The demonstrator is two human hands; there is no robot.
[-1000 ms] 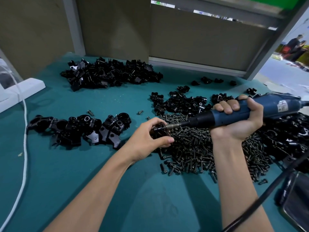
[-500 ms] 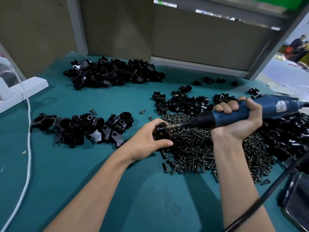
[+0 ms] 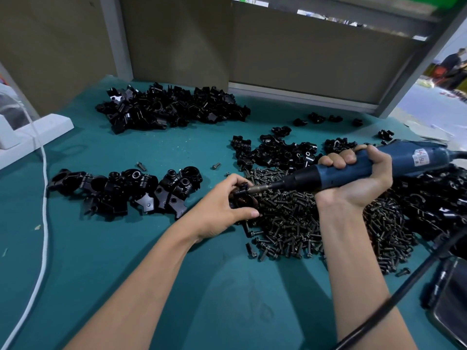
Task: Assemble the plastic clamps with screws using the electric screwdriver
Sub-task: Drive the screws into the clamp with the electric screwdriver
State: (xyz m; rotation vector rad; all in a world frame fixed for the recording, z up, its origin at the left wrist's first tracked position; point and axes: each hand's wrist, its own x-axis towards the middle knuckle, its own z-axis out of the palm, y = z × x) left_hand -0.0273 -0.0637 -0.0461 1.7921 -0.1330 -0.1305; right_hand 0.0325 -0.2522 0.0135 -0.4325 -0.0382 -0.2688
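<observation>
My left hand [image 3: 222,208] grips a black plastic clamp [image 3: 242,197] just above the left edge of the screw pile [image 3: 298,223]. My right hand [image 3: 353,178] holds the blue electric screwdriver [image 3: 374,164] level, its bit pressed against the clamp's top from the right. My fingers hide most of the clamp. A row of assembled clamps [image 3: 126,188] lies to the left on the green table mat [image 3: 126,261].
Loose black clamp parts are heaped at the back [image 3: 171,107], behind the screws [image 3: 275,152] and at the right [image 3: 434,198]. A white cable [image 3: 44,223] runs down the left side. The screwdriver's black cord [image 3: 404,291] crosses the right corner beside a dark device [image 3: 452,304].
Both hands keep the same grips, with the bit still on the clamp. Only the view shifts slightly.
</observation>
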